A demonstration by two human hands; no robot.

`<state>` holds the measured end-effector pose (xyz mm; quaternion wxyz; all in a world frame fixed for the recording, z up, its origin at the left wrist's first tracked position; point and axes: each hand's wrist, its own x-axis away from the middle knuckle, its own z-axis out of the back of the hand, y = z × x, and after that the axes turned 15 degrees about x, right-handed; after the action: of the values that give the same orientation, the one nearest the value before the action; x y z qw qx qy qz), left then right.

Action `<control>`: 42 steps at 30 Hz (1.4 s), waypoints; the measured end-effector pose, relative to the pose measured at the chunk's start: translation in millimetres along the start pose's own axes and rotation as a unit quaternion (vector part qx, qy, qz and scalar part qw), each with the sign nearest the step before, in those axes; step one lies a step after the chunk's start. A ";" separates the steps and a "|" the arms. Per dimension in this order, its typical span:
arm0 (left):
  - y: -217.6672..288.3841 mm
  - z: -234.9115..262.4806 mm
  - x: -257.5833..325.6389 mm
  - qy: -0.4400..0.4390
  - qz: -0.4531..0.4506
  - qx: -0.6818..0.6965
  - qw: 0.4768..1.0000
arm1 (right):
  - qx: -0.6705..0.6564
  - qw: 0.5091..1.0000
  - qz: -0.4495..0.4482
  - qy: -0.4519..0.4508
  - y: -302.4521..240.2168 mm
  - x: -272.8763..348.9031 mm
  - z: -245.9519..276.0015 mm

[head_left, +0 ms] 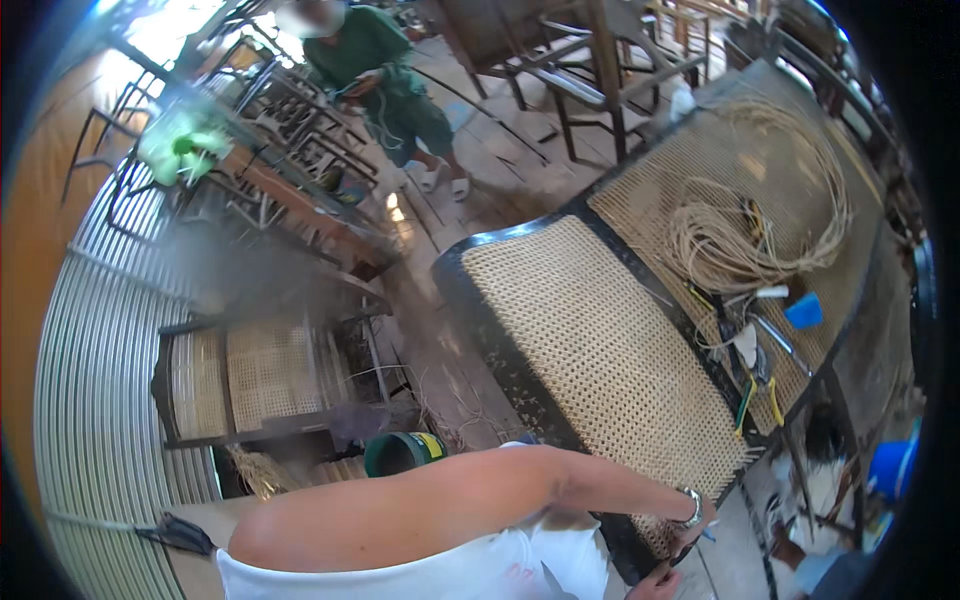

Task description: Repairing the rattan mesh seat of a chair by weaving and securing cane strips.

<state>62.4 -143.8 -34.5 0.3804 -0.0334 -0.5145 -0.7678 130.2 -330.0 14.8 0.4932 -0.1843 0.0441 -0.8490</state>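
Observation:
A chair-back-like panel of woven cane [590,310] is set in a dark, curved wooden frame [510,370] before me. My left arm reaches across the lower view, with a metal-banded watch [692,507] at the wrist. At the panel's near right corner my left hand [692,532] bends down over the frame's edge, fingers drawn together. Just below it my right hand [655,583] shows only in part at the lower border, its fingers pinched close to the same corner. What either hand pinches is too small to make out. Loose cane ends [752,455] fringe the panel's right edge.
Coiled cane strands [735,245] lie on another cane panel [650,215] at right, beside pliers [760,360] and a blue piece [803,311]. A green bucket [400,453] stands at left. A person in green [375,75] stands far off among chair frames.

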 end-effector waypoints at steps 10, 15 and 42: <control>14.6 -5.5 -1.0 0.044 -0.021 -0.025 0.998 | -0.025 0.992 -0.001 0.127 -20.0 14.3 -5.8; 0.4 35.8 15.1 -0.131 -0.156 0.056 0.977 | -0.091 0.992 -0.086 0.035 -35.0 3.8 8.0; 20.6 64.6 32.9 -0.259 0.054 0.629 0.731 | -0.293 0.910 -0.278 0.100 -49.9 18.6 8.8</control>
<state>29.9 -112.9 26.1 0.2075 -0.0122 -0.9558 -0.2080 84.1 -319.5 40.8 0.1546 -0.2396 0.2868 -0.9146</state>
